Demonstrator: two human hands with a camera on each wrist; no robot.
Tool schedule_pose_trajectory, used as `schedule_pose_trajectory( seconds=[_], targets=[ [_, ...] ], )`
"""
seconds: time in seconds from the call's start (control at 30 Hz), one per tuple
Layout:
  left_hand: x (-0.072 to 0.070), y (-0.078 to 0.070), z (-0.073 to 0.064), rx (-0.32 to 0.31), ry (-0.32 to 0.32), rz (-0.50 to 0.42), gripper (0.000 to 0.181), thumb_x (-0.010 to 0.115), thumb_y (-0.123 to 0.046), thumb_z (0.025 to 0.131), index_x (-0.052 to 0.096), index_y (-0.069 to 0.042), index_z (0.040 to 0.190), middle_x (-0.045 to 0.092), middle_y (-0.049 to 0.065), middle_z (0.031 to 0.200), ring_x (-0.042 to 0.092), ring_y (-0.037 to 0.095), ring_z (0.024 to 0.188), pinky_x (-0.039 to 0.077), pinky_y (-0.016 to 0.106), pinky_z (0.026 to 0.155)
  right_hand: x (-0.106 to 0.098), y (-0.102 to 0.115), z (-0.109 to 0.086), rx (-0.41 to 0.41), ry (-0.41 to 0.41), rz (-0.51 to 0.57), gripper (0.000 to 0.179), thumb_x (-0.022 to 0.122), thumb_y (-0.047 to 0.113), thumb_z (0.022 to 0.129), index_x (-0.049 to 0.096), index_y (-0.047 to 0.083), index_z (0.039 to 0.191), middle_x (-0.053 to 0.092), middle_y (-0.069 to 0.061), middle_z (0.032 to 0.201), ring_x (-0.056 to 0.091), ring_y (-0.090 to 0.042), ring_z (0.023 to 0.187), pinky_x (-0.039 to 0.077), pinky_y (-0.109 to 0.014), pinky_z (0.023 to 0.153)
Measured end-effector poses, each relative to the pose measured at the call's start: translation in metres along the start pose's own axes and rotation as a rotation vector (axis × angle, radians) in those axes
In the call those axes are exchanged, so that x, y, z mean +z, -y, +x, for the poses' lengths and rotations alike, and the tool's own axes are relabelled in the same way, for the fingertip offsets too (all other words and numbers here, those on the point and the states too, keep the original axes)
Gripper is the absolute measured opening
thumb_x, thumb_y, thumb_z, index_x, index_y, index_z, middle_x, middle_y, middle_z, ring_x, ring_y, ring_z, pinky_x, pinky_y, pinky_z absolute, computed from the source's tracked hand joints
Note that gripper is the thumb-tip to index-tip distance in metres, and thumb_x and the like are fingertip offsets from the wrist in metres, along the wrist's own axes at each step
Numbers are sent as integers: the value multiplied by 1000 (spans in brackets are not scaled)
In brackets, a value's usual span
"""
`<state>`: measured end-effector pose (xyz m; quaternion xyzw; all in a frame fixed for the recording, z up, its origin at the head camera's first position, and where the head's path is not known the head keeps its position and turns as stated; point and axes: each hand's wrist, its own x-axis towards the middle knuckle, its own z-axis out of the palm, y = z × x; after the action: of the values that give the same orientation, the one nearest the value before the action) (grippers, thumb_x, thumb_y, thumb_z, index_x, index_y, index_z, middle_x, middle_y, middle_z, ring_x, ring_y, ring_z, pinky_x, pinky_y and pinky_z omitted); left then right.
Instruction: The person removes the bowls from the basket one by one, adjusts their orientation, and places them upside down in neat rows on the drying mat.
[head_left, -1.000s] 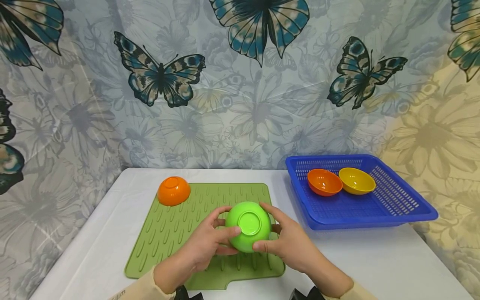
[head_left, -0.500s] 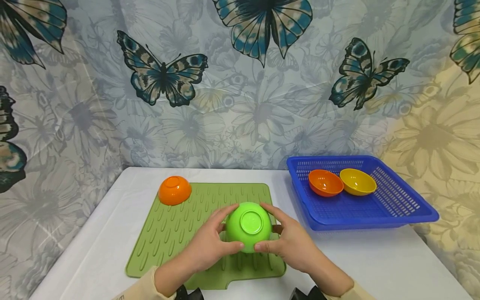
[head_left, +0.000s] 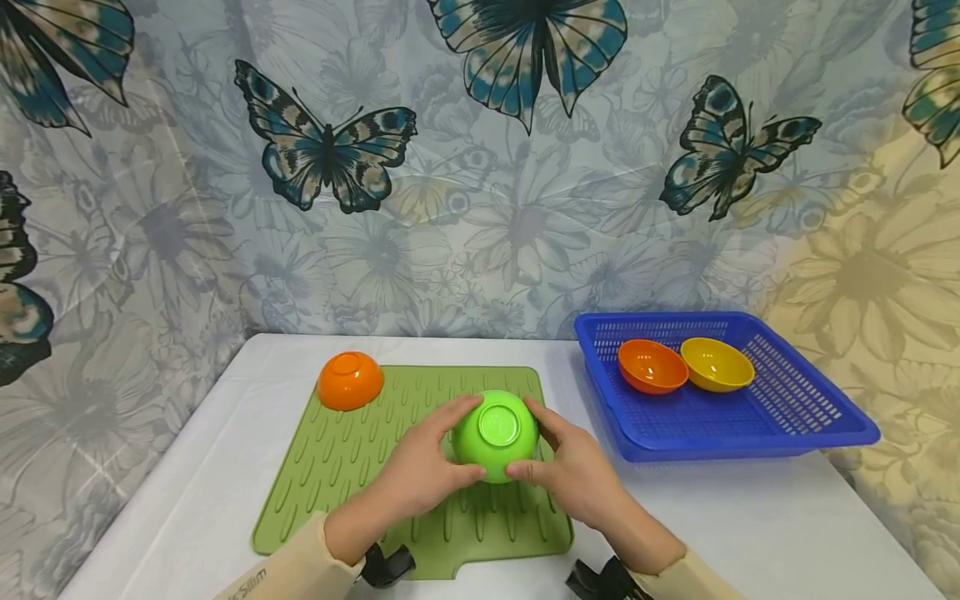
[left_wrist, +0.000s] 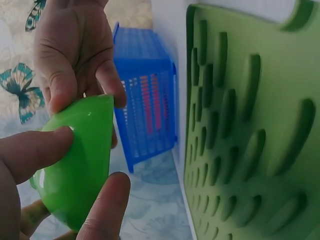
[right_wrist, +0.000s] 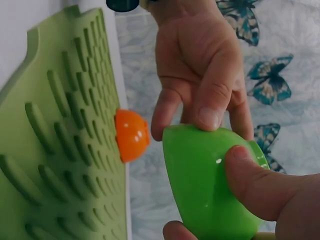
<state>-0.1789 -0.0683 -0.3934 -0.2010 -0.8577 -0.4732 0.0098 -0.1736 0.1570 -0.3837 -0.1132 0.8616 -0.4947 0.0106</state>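
Note:
A bright green bowl [head_left: 486,454] is held upside down above the mat, its base ring facing up and toward the head camera. My left hand [head_left: 420,467] grips its left side, thumb low and fingers round the edge. On the right side my right hand [head_left: 581,471] grips it the same way. Both wrist views show the bowl's rim clear of the green drying mat [head_left: 337,467]. An orange bowl [head_left: 350,382] sits upside down on the mat's far left corner.
At the right stands a blue plastic basket [head_left: 810,417]. Inside it an orange bowl [head_left: 652,367] and a yellow bowl [head_left: 717,365] lie mouth up, side by side. A white cloth [head_left: 172,467] covers the table. Behind hangs a butterfly-patterned curtain [head_left: 510,225].
The left fingers and thumb have shifted to the bowl's edge, the thumb moving off its base. Both hands have lifted the green bowl slightly up and away. The other bowls stay put.

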Motion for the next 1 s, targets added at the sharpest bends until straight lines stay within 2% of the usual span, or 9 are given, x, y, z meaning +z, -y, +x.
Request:
schedule_pose_trajectory(
  seconds=[0.07, 0.1, 0.4, 0.57, 0.67, 0.83, 1.0],
  targets=[
    [1, 3, 8, -16, -12, -6, 86, 87, -15, 75, 47, -25, 150, 40, 4, 154, 46, 31, 132, 38, 55, 105, 0, -2, 7, 8, -14, -1, 93, 88, 25, 76, 39, 5, 153, 45, -17, 149, 41, -34, 136, 34, -48, 110],
    [1, 5, 12, -20, -15, -2, 86, 87, -15, 75, 47, -26, 150, 41, 4, 153, 38, 30, 138, 33, 57, 108, 0, -3, 11, 13, -19, 4, 93, 88, 24, 76, 39, 4, 152, 45, -17, 148, 40, -34, 136, 34, -48, 110],
    [1, 24, 67, -92, 3, -23, 88, 88, -14, 75, 45, -27, 151, 45, 6, 150, 43, 33, 134, 37, 57, 105, -4, -21, 63, 67, -28, 115, 89, 87, 13, 78, 39, 5, 153, 43, -15, 151, 34, -33, 141, 29, -50, 113],
    [6, 37, 97, -150, 19, -65, 88, 86, -12, 76, 44, -27, 152, 47, 8, 148, 44, 32, 133, 40, 52, 103, -4, -30, 87, 117, -28, 162, 85, 81, 6, 83, 34, 4, 154, 42, -18, 151, 34, -33, 141, 40, -49, 106],
    [12, 47, 111, -183, 29, -89, 87, 85, -11, 77, 44, -28, 152, 50, 10, 145, 50, 29, 126, 45, 46, 98, -3, -37, 98, 152, -36, 162, 83, 77, 4, 86, 31, 3, 156, 40, -20, 151, 37, -35, 138, 47, -47, 99],
    [28, 58, 130, -207, 55, -121, 85, 82, -7, 80, 42, -22, 153, 50, 14, 143, 56, 27, 113, 51, 40, 87, -2, -51, 113, 217, -47, 163, 82, 74, 2, 89, 28, 4, 157, 34, -24, 154, 42, -37, 134, 52, -44, 92],
    [36, 63, 138, -221, 59, -86, 84, 81, -6, 80, 41, -18, 154, 49, 15, 145, 54, 29, 117, 48, 42, 92, -1, -63, 120, 281, -29, 202, 82, 73, 2, 90, 27, 6, 157, 29, -22, 157, 40, -37, 135, 52, -43, 91]
  ],
)
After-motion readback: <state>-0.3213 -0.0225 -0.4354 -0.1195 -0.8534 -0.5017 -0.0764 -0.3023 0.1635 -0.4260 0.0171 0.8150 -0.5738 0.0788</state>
